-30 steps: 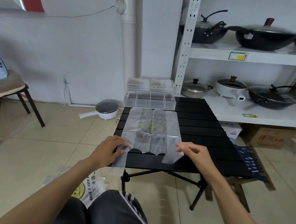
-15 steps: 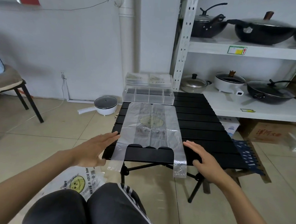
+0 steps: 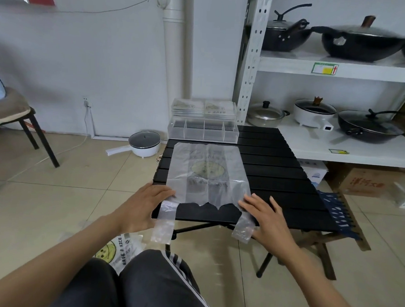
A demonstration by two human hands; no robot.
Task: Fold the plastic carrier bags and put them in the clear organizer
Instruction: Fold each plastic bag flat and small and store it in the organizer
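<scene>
A single head-worn camera looks forward and down from above the seated person's knees [image 3: 129,283]. The table [image 3: 277,180] fills the middle, quite near; the shelves [image 3: 342,69] stand far right, the wall [image 3: 84,65] far left.

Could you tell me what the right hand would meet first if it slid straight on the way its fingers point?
Its fingertips already touch the bag's near right corner, so the right hand would probably ride up over the plastic carrier bag; the clear organizer lies well beyond.

Black woks [image 3: 357,45] and lidded pots [image 3: 314,112] sit on white shelving [image 3: 342,69]; a white electric pan [image 3: 144,144] rests on the tiled floor [image 3: 54,192].
</scene>
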